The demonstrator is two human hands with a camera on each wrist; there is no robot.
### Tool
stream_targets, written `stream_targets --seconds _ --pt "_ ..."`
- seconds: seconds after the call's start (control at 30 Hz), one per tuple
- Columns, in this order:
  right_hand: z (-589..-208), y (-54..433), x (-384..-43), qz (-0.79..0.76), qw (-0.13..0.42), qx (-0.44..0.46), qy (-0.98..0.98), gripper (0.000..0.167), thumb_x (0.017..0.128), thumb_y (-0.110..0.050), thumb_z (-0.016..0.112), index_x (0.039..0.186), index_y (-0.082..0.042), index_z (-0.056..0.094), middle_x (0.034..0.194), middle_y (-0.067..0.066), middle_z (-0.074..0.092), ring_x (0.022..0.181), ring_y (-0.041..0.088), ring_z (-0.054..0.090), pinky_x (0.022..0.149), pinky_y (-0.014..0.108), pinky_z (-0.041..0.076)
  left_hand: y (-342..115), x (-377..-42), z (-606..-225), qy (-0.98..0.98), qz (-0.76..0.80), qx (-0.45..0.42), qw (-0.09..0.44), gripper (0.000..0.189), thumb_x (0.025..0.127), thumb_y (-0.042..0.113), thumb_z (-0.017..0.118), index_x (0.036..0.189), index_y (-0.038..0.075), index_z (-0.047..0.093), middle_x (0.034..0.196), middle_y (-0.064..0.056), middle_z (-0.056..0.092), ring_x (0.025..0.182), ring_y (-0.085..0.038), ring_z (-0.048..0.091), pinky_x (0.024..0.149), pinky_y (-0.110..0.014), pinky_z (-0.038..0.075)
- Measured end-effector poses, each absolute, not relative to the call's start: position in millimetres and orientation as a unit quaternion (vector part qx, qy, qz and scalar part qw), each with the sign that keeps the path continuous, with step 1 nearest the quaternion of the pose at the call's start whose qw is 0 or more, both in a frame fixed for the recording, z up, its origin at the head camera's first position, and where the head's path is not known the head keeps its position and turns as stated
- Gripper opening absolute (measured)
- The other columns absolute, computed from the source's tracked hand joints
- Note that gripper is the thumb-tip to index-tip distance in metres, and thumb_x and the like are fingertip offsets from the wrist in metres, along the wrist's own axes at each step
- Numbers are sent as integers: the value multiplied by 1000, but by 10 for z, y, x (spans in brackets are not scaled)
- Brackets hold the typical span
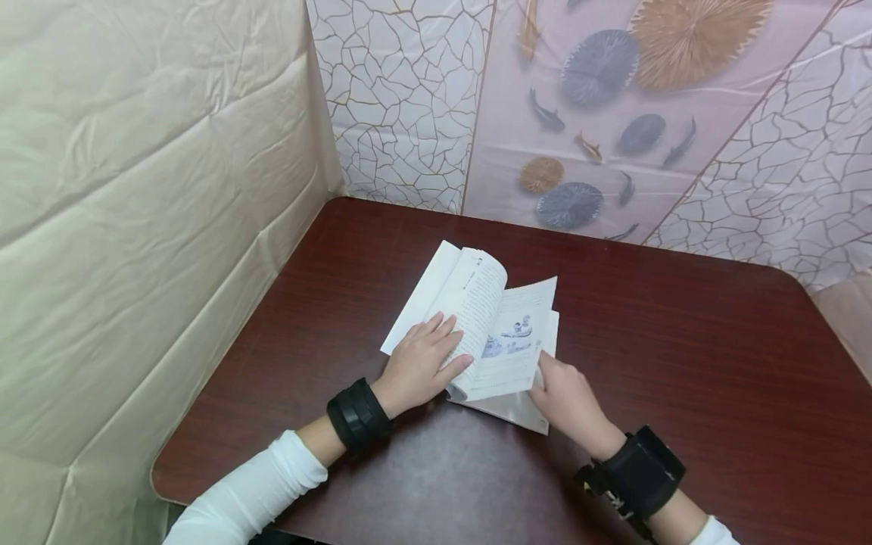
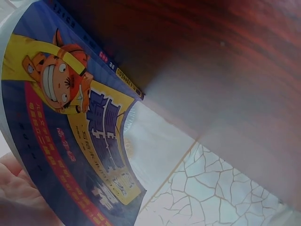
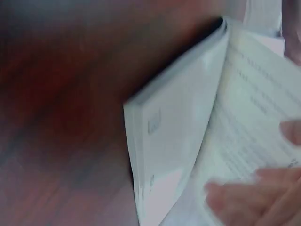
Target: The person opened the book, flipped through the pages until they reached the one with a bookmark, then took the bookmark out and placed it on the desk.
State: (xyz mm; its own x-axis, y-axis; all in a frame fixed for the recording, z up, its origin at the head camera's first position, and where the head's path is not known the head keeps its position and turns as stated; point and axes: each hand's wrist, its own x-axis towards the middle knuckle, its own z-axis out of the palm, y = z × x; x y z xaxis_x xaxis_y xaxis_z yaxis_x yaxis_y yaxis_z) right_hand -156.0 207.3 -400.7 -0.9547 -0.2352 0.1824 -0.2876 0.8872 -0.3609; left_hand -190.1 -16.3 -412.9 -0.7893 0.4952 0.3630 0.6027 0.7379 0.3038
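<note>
An open paperback book (image 1: 480, 325) lies tilted on the table, with printed text on the left page and a blue drawing on the right leaf. My left hand (image 1: 422, 359) rests spread over the left pages near the fold. At the right edge of a lifted leaf (image 1: 521, 333), my right hand (image 1: 572, 397) pinches the paper with curled fingers. In the left wrist view, the bent cover (image 2: 70, 117) shows blue and yellow with a cartoon figure; part of the left hand (image 2: 21, 197) is behind it. Blurred right fingers (image 3: 263, 197) appear over the printed page in the right wrist view.
The dark red-brown table (image 1: 681, 363) has rounded corners and extends around the book. A cream cloth wall (image 1: 170, 189) stands at the left. Behind the table hangs a patterned sheet (image 1: 402, 98). Black bands (image 1: 359, 415) circle both wrists.
</note>
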Motion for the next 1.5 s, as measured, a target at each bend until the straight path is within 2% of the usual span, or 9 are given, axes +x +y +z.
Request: stream_targets --seconds 0.17,0.23,0.43,0.6,0.73,0.93,1.1,1.27,1.5 --pt "-4083 1953 -1500 177 7 261 -949 59 87 -29 52 140 -20 27 138 18 36 113 29 51 82 43 46 -154 -1895 -4127 -919 -236 -290 123 73 87 61 21 123 6 52 130 -9 48 128 -24 36 100 -43 31" --pt "-4094 1916 -1479 169 -22 283 -944 61 88 -31 52 141 -27 22 140 17 32 113 29 50 79 42 47 -149 -1898 -4136 -913 -257 -289 134 76 87 62 18 125 5 50 129 -9 50 126 -24 38 99 -43 32" --pt "-4121 1913 -1480 160 -53 290 -942 66 82 -30 60 140 -24 27 136 22 36 118 31 46 82 44 45 -164 -1938 -4160 -901 -281 -266 196 55 84 19 54 133 2 36 128 -14 49 108 -26 54 88 -39 43" --pt "-4167 1936 -1502 100 -58 256 -960 67 74 -31 69 131 -8 42 129 30 40 118 41 42 79 48 46 -179 -1953 -4153 -910 -231 -257 229 43 76 4 58 119 5 55 132 -18 44 112 -27 51 85 -41 42" --pt "-4205 1943 -1529 65 -38 259 -963 59 72 -29 71 122 -6 50 125 30 46 113 41 47 74 47 48 -161 -1946 -4131 -927 -172 -265 202 31 77 6 57 107 10 64 128 -12 50 124 -27 40 93 -44 36" --pt "-4198 1959 -1550 50 -27 267 -962 50 72 -28 70 116 -7 56 117 24 54 104 34 56 68 41 50 -121 -1927 -4110 -934 -133 -295 149 33 81 9 54 113 9 61 126 -7 52 124 -22 42 98 -43 33" --pt "-4150 1988 -1556 59 -24 290 -955 30 75 -25 68 99 -9 62 103 15 62 78 19 64 56 27 47 -122 -1922 -4128 -930 -153 -301 144 34 82 11 51 115 8 59 127 -8 51 123 -21 42 99 -41 35" --pt "-4124 2018 -1538 70 -3 325 -943 6 78 -14 63 78 -15 57 78 1 62 51 5 47 46 18 33 -135 -1909 -4187 -926 -166 -309 143 33 86 18 49 117 9 58 128 -9 50 124 -22 41 98 -42 35" --pt "-4152 2069 -1501 49 68 307 -948 17 72 0 59 80 -14 62 68 -7 57 53 3 42 47 18 35 -139 -1894 -4226 -920 -165 -317 163 30 86 20 52 113 14 60 127 -8 52 123 -23 42 97 -43 36"
